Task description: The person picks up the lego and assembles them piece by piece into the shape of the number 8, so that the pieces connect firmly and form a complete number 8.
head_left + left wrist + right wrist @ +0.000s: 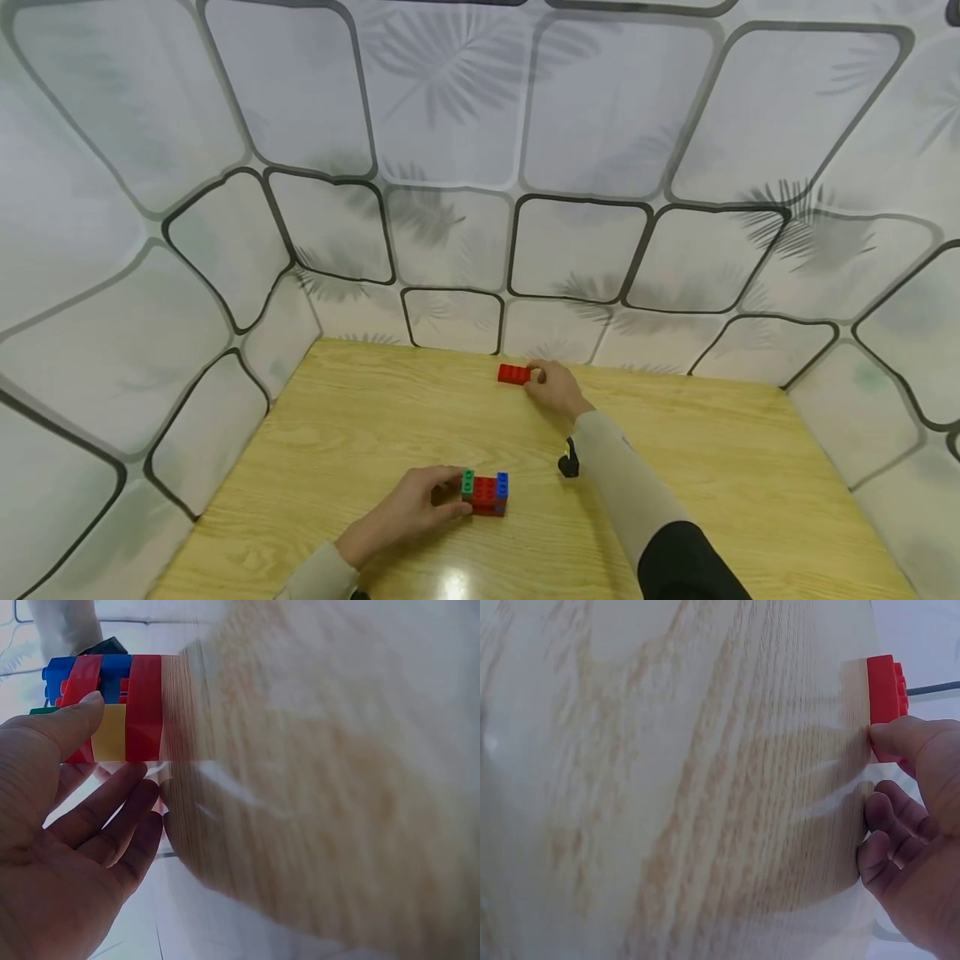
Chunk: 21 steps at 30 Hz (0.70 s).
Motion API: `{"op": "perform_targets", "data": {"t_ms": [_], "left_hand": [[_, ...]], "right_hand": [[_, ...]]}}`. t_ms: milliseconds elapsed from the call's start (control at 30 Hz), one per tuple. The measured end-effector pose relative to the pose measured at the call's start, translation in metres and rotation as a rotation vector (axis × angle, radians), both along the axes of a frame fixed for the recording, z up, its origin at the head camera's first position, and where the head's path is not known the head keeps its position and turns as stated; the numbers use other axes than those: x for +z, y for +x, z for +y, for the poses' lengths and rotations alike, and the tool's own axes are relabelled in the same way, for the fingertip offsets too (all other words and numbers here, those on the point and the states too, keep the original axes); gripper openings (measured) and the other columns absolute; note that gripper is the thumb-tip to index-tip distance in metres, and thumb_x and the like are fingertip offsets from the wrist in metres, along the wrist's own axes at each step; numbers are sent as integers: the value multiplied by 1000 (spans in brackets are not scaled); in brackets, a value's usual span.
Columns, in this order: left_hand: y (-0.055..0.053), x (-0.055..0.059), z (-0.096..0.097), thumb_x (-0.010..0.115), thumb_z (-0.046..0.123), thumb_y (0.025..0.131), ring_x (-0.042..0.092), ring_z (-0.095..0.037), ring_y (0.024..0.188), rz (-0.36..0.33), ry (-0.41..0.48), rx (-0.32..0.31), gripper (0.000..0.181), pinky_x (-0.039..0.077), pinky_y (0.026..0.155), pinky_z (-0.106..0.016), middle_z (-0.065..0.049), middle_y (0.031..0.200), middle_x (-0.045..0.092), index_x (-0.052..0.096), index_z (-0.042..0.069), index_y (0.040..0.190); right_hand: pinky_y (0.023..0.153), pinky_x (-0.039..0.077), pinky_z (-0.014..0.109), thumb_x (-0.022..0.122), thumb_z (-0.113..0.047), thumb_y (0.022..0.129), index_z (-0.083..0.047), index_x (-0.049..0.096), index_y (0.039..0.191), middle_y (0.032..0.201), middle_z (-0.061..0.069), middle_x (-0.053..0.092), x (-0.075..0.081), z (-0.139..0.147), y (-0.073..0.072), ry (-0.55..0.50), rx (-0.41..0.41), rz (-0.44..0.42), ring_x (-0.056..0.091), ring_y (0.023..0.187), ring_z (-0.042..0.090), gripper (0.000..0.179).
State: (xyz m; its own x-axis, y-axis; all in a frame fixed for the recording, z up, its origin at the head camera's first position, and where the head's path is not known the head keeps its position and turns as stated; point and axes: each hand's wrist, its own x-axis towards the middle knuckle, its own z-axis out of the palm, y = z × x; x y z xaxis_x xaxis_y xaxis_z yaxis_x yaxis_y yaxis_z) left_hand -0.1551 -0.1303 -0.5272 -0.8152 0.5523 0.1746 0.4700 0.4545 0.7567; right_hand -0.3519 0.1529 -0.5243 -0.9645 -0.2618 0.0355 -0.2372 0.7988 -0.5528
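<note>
A small stack of toy building bricks stands on the table, with red layers, a green brick at its left end and a blue one at its right. In the left wrist view a yellow brick also shows between two red layers. My left hand holds the stack's left side, thumb against its near face and index finger behind. Farther back lies a loose red brick with studs on top. My right hand pinches its right end, the thumb on its near side in the right wrist view.
The wood-grain table carries both the stack and the loose brick. A wall covering with outlined panels and leaf prints rises behind and at both sides. A small black device sits at the right wrist.
</note>
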Motion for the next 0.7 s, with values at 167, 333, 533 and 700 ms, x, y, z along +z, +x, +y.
{"op": "perform_targets", "data": {"t_ms": [167,333,533,700], "left_hand": [[0,-1,0,72,30,92,67,-17,102,-11,4,3,43,55,89,-31,1,113,71,64,10,129],[0,-2,0,73,29,92,67,-16,102,-18,1,8,42,55,89,-32,2,113,71,64,11,129],[0,-2,1,73,27,92,66,-12,101,-27,5,7,41,56,88,-32,3,113,71,64,12,129],[-1,-2,1,72,30,92,65,-11,101,-32,5,4,41,56,87,-30,5,113,71,65,13,129]], "right_hand": [[87,50,49,69,-21,93,-6,63,128,106,16,65,-3,0,0,-4,-5,13,61,97,31,38],[91,50,51,69,-21,92,-3,63,126,111,19,66,-3,2,3,-52,12,28,62,103,34,39],[86,52,49,67,-21,91,0,63,125,114,20,64,0,3,13,-111,16,33,62,100,34,40],[84,53,46,66,-24,92,-4,62,129,119,17,63,4,2,25,-162,1,-18,62,97,29,42]]}}
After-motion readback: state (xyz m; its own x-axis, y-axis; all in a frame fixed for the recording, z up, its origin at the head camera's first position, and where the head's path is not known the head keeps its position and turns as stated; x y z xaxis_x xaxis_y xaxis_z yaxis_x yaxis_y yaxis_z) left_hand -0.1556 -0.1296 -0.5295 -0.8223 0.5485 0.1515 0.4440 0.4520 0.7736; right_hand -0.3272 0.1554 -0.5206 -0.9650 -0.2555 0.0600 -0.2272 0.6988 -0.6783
